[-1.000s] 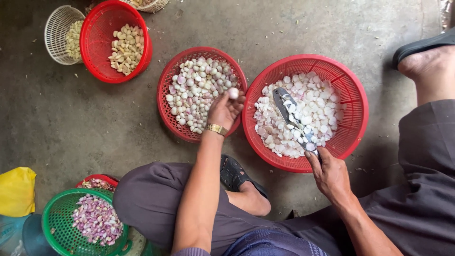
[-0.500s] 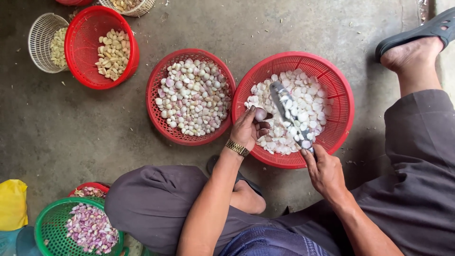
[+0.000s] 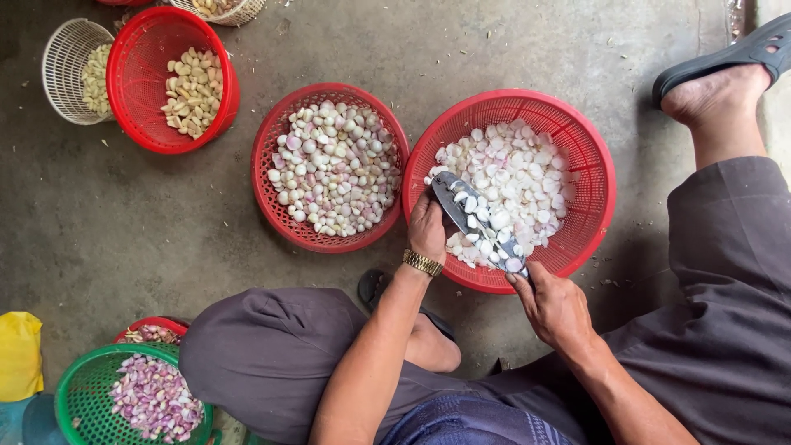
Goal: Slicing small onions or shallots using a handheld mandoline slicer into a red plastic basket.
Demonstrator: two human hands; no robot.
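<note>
Right hand (image 3: 556,309) grip closed round the handle end of a wide knife (image 3: 478,221), blade flat and angled up-left over the right red basket (image 3: 593,165), with several peeled white garlic cloves (image 3: 519,177) lying on the blade. Handle itself hidden inside the fist, blade sticks out past the fingers toward the basket middle. Left hand (image 3: 427,231) at the near-left rim of the same basket, fingers curled down just beside the blade's far end; cannot tell if that grip has a clove in it or is only touching the pile. Gold watch (image 3: 422,263) on the left wrist.

Middle red basket (image 3: 272,148) just left of it, rims nearly touching, full of pinkish-white cloves (image 3: 334,169). Further up-left a smaller red basket (image 3: 136,49) with yellowish cloves, touching a white basket (image 3: 62,49) behind it. Bottom-left a green basket (image 3: 78,395) with purple skins (image 3: 152,400), yellow bag (image 3: 18,363) beside it. All sits on the concrete floor (image 3: 124,222). Person seated low, grey trousers, bare foot with a dark sandal (image 3: 729,53) at top right, well apart from the hands
</note>
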